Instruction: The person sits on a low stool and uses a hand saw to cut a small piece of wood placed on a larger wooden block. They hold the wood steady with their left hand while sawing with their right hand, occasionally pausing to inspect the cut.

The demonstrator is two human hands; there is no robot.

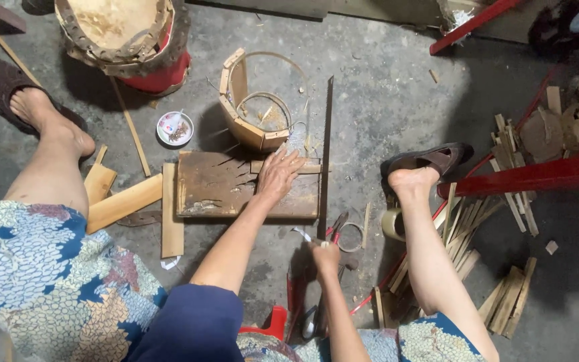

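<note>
Worn brown wood makes up the flat board (236, 191) at the centre of the concrete floor (383, 100). The left hand (278, 175) lies on the board's far right part, fingers spread and released, fingertips on a thin wooden strip (306, 168). The right hand (325, 255) sits nearer, to the right, fingers clenched around a small pale piece I cannot make out, just beside red-handled pliers (336, 228). A half-built wooden bucket (249, 110) stands just beyond the board. A small dish (174, 129) rests to its left.
</note>
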